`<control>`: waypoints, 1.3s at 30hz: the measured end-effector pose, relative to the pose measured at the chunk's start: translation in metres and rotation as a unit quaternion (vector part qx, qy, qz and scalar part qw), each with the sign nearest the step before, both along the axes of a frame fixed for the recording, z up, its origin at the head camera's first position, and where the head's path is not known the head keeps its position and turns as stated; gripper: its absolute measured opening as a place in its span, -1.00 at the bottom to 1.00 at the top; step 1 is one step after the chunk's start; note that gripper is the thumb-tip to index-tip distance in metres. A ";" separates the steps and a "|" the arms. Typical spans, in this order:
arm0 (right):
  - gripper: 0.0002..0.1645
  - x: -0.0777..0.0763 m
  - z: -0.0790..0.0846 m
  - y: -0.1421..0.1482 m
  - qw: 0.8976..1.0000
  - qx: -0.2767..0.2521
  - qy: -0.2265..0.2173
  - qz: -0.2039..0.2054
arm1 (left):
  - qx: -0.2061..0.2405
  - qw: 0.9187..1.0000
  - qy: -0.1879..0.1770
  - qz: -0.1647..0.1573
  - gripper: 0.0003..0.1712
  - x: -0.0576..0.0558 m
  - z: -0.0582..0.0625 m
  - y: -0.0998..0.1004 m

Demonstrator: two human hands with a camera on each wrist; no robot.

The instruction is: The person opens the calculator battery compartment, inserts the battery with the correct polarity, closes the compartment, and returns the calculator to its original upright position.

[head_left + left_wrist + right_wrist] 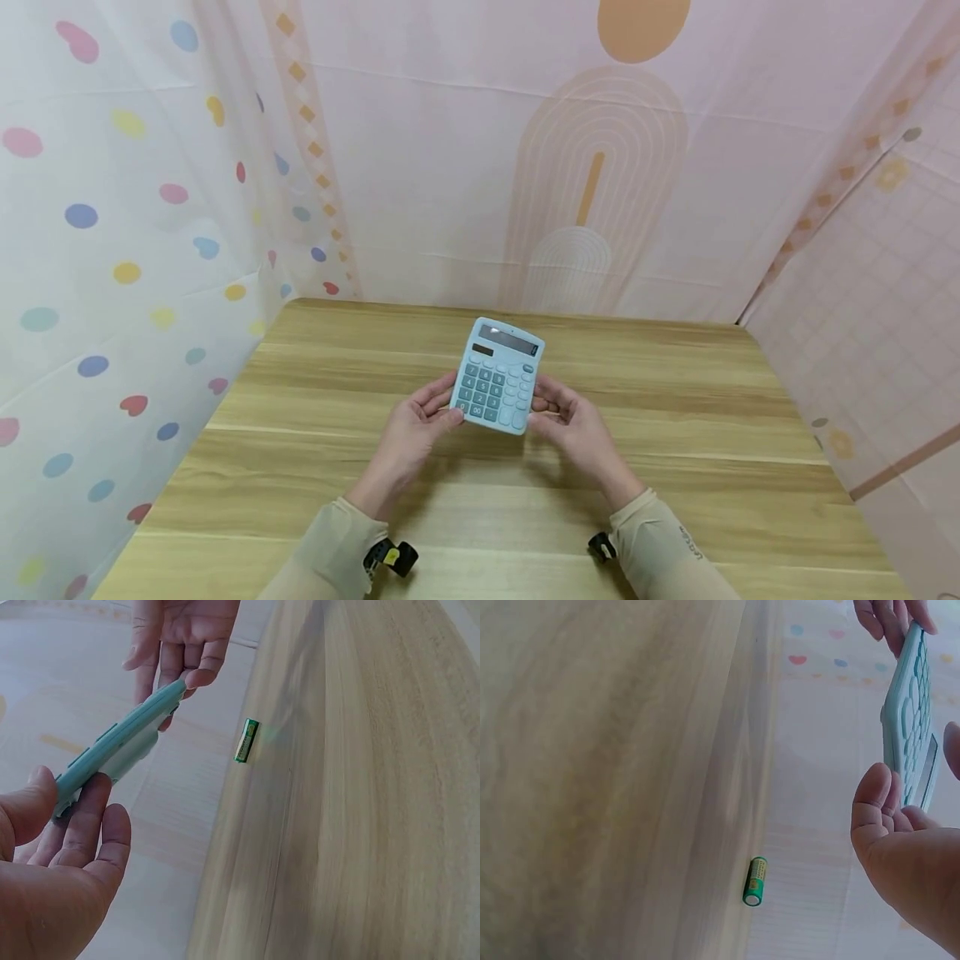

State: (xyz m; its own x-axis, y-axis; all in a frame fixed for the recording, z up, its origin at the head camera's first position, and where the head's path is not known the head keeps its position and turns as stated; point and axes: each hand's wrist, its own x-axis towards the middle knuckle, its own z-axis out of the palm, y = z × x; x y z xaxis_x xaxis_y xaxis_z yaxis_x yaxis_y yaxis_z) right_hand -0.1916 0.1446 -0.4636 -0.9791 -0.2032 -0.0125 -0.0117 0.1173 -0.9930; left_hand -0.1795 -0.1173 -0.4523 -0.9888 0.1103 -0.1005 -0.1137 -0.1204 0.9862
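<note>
A light blue calculator (498, 375) is held tilted above the wooden table, its keys and display facing up towards the head camera. The left hand (420, 421) grips its lower left edge, thumb on the front corner and fingers behind. At the right edge, the right hand (573, 421) holds it with bent fingers; in the right wrist view its thumb stands apart from the keys. A green battery (247, 740) lies on the table near its far edge in the left wrist view. The right wrist view also has it, while the calculator hides it from the head camera.
The wooden table (300, 500) spreads under both forearms and ends at a patterned curtain (427, 192) behind. A dotted curtain (150, 317) hangs at the left, another curtain (862, 333) at the right. Black straps with small devices sit on both wrists.
</note>
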 end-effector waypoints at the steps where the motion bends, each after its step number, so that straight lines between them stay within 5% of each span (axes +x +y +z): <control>1: -0.15 -0.001 0.000 0.000 1.000 -0.003 -0.003 -0.001 | 0.000 1.000 -0.001 -0.001 -0.30 0.000 0.000 0.000; 23: -0.20 -0.004 -0.002 0.006 0.989 -0.099 -0.107 -0.001 | 0.030 0.999 -0.017 0.038 -0.51 -0.007 -0.004 -0.003; 39: -0.41 -0.013 -0.009 0.011 0.990 -0.079 -0.109 -0.036 | 0.039 0.999 -0.035 -0.006 -0.50 -0.009 -0.009 -0.011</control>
